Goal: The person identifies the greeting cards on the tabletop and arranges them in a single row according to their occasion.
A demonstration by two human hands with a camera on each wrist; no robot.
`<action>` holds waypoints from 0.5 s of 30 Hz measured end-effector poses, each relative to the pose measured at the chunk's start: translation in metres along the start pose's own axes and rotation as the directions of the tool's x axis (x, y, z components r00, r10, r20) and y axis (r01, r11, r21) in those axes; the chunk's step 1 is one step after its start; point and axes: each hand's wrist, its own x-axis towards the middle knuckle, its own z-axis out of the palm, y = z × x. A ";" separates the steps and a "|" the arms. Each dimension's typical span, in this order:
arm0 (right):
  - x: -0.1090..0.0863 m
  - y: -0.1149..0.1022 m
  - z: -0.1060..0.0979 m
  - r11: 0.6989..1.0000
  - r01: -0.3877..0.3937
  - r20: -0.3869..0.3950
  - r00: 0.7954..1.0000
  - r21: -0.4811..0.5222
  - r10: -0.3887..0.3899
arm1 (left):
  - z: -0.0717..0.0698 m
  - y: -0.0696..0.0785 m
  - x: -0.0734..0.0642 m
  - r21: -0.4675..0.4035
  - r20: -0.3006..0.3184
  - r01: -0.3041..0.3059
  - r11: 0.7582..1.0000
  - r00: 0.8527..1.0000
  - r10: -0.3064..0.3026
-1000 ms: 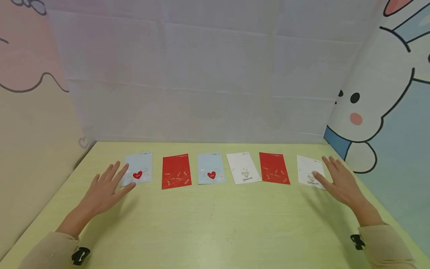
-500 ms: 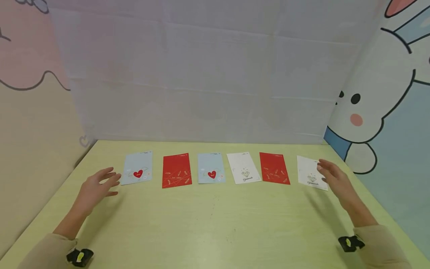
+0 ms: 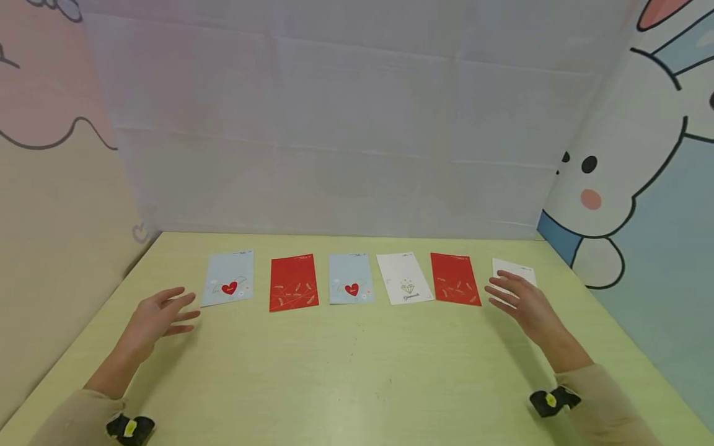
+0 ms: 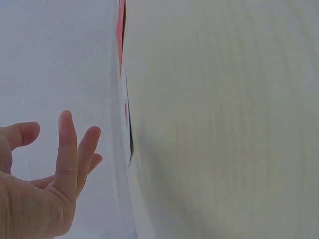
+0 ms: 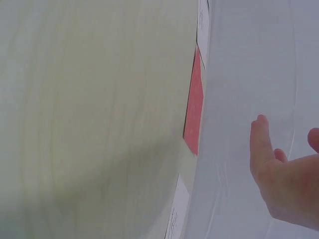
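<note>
Six rectangular paper cards [image 3: 350, 267] are laid flat in one row near the far edge of a pale yellow-green counter [image 3: 357, 371] with faint wood grain, and two of each of three colours are counted. From the left, the row is made up of a light-blue card with a red heart [image 3: 225, 269], a bright red card with fine pale lines [image 3: 292, 275], a second light-blue card [image 3: 350, 297], a white card with a gold diamond drawing [image 3: 400, 269], a second red card [image 3: 453, 272] and a second white card [image 3: 512, 267]. The white card with a gold diamond drawing and the second red card are almost brought together at their lower corners; wider gaps are left between the others. Two bare hands, the left hand [image 3: 156, 319] and the right hand [image 3: 527, 306], are held well apart and raised above the counter, fingers loosely bent and separated. The left hand is held beside the light-blue card with a red heart; by the right hand, most of the second white card is covered from the head camera. Two beige cloth sleeves [image 3: 605, 406] are worn, and two black straps with yellow patches [image 3: 130, 428] are seen at the cuffs. Behind, one creased white sheet [image 3: 357, 124] is hung, and on the right one black-outlined rabbit picture [image 3: 608, 179] is shown.
</note>
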 end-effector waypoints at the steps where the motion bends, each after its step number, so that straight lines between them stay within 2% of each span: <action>1: 0.001 0.000 0.004 1.000 -0.014 0.002 1.000 -0.007 0.014 | 0.000 0.000 -0.001 -0.003 0.011 -0.002 1.000 1.000 0.002; 2: 0.001 0.001 0.008 1.000 -0.027 0.005 1.000 -0.006 0.027 | 0.000 0.000 -0.001 -0.009 0.014 0.001 1.000 1.000 0.000; 3: 0.002 0.002 0.011 0.999 -0.035 0.008 0.999 -0.005 0.035 | 0.003 0.008 -0.007 0.002 0.028 0.002 1.000 1.000 -0.002; 8: 0.007 0.006 0.029 0.997 -0.061 0.020 0.998 0.050 0.060 | 0.002 0.006 -0.005 0.009 0.026 0.014 1.000 1.000 -0.015; 9: 0.009 0.006 0.033 0.997 -0.064 0.023 0.998 0.052 0.063 | 0.002 0.005 -0.003 0.013 0.026 0.018 1.000 1.000 -0.018; 10: 0.010 0.006 0.037 0.996 -0.069 0.026 0.997 0.055 0.068 | -0.001 -0.003 0.003 0.004 0.022 0.012 1.000 1.000 -0.012; 13: 0.014 0.007 0.048 0.995 -0.087 0.043 0.995 0.047 0.085 | -0.003 -0.006 0.007 0.022 0.020 0.006 1.000 1.000 -0.006; 15: 0.016 0.008 0.056 0.995 -0.090 0.060 0.994 0.033 0.088 | -0.004 -0.010 0.010 0.064 0.015 -0.006 0.998 1.000 0.005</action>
